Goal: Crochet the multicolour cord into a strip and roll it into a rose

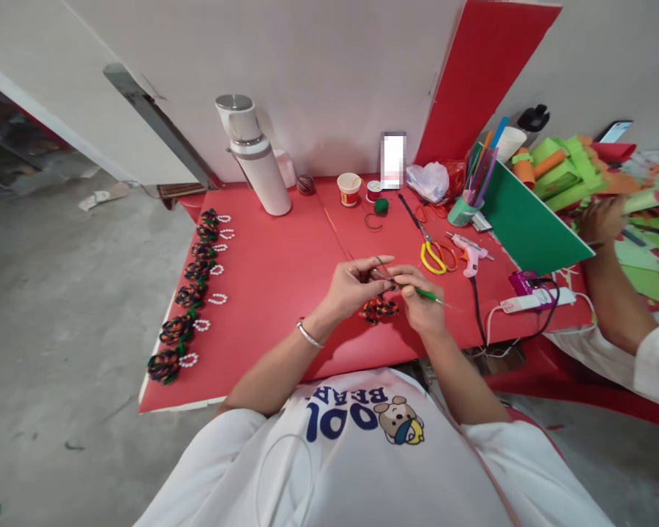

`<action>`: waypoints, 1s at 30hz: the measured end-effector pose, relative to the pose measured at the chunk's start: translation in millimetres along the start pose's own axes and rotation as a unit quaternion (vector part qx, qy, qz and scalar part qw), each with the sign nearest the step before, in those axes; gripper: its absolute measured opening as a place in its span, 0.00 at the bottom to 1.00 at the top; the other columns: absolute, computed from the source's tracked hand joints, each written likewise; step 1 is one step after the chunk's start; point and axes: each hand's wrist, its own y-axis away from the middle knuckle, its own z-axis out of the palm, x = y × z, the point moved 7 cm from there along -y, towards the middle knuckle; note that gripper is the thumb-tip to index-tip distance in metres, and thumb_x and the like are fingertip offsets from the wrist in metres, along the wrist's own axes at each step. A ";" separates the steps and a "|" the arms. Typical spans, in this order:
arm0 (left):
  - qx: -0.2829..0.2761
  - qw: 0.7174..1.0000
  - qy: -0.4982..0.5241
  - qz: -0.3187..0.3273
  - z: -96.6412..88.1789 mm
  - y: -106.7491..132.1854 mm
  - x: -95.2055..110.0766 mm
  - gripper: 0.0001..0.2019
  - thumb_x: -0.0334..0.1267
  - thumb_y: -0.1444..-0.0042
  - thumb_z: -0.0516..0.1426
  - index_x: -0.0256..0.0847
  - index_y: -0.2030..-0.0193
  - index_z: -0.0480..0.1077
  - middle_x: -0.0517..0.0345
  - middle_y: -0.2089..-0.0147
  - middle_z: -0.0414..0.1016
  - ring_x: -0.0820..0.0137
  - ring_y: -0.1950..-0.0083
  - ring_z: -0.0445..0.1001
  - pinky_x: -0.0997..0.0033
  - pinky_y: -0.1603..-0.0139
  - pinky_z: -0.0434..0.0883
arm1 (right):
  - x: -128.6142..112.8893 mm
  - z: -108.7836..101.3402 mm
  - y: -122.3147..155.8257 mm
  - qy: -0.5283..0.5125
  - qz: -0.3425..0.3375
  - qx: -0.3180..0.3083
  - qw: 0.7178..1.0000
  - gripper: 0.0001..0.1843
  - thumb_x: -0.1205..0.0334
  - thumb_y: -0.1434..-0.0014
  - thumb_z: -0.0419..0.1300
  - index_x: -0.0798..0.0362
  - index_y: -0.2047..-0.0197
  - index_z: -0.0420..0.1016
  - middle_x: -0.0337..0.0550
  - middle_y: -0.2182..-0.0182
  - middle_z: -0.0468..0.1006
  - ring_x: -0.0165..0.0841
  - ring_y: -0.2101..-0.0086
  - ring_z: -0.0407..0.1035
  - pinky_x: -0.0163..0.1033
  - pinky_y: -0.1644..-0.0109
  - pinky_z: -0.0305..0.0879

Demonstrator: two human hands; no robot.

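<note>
White shirt [351, 468] way up close; left fingers [369, 264] pinch the yarn piece [381, 310], probably so it stays put for the green hook [427, 294] the right fingers [411, 279] grip.

On the red tabletop [274, 293], a white vacuum flask [262, 176] stands near the wall [329, 80]; a pink glue gun [471, 252] lies between a green board [527, 212] and a white power strip's cable [489, 326].

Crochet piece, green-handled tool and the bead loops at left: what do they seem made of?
Crochet piece: soft, matte yarn, by its multicoloured looped strands; wool or acrylic, I can't tell.
Green-handled tool: probably a smooth plastic or rubber grip on metal, by the thin silvery end.
Bead loops: likely pearly plastic, by the round, whitish beads; glass is possible.
</note>
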 end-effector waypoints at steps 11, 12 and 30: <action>0.019 0.994 0.060 -0.090 2.2 8.7 -17.2 0.31 0.39 0.62 0.75 0.35 0.47 0.80 0.58 0.71 0.79 0.77 0.76 0.72 0.77 0.73 0.67 | -10.9 -0.4 21.2 0.191 -0.095 0.112 0.971 0.09 0.52 0.33 0.62 0.38 0.52 0.83 0.42 0.56 0.85 0.40 0.54 0.76 0.53 0.46 0.73; -0.001 0.993 0.056 -0.105 0.3 7.9 -16.0 0.30 0.39 0.62 0.76 0.35 0.48 0.81 0.57 0.71 0.79 0.77 0.76 0.71 0.77 0.74 0.66 | -5.6 -3.0 16.0 0.142 -0.070 0.096 0.983 0.11 0.49 0.34 0.62 0.40 0.55 0.84 0.43 0.58 0.85 0.40 0.55 0.77 0.52 0.47 0.74; -0.010 0.990 -0.138 -0.032 -15.7 0.5 9.8 0.12 0.33 0.53 0.70 0.33 0.60 0.83 0.48 0.65 0.85 0.69 0.69 0.80 0.70 0.65 0.79 | -20.3 -9.6 -29.8 0.072 -0.001 -0.241 0.968 0.08 0.58 0.35 0.65 0.45 0.55 0.86 0.44 0.58 0.88 0.36 0.57 0.83 0.45 0.51 0.79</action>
